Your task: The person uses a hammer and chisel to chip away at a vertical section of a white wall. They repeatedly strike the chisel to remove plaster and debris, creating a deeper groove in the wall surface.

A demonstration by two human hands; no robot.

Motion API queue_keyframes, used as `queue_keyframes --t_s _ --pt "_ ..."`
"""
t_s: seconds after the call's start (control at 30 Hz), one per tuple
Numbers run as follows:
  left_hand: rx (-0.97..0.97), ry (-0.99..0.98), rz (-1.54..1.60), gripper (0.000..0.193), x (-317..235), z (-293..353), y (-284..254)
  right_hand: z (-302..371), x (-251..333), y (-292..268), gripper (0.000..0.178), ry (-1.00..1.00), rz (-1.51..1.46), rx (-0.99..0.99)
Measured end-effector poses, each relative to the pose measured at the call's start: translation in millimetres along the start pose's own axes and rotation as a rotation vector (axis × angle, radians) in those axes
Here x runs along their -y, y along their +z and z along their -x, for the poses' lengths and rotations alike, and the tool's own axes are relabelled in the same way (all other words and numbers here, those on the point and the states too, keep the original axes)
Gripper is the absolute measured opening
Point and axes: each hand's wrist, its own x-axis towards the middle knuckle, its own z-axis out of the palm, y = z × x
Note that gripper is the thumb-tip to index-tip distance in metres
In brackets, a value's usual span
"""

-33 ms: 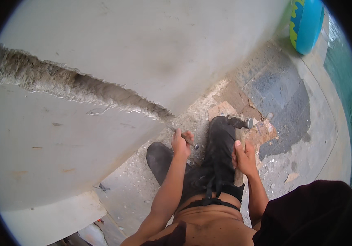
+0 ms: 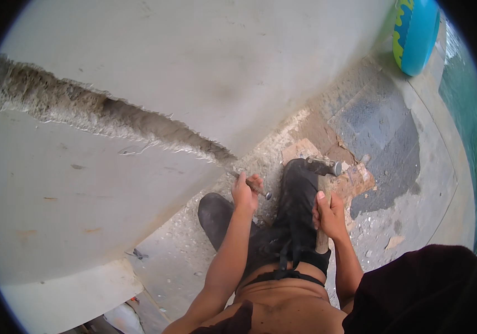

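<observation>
Metal chisel [image 2: 260,190], wooden hammer handle [image 2: 322,241]

Wall [image 2: 105,195]: large, smooth, off-white, fills left and top of view; few scuffs, rust-toned streaks low down. Rough-edged groove [image 2: 77,106] cut into it, wide at far left, narrowing toward the wall foot. Floor [image 2: 441,150]: pale grey, slab joints visible, light chips scattered near the wall. Dark grey patch [image 2: 386,125] right of centre, brownish broken area [image 2: 319,131] beside it. Blue inflatable ring [image 2: 422,42] with yellow-green pattern stands upright, upper right. Teal surface [image 2: 461,83] past the floor edge, looks like water. Light: soft, even, no hard shadows.
</observation>
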Motion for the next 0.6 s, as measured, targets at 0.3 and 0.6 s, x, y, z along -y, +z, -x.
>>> queue_keyframes --t_s 0.3,0.6 --pt "0.159 0.031 0.143 0.012 -26.2 -21.1 12.2 7.7 -6.8 10.3 0.037 -0.002 -0.050 0.000" --pt "0.157 0.032 0.229 0.007 -19.5 -27.7 0.1 25.6 -8.3 16.2 0.043 0.048 -0.224 -0.162"
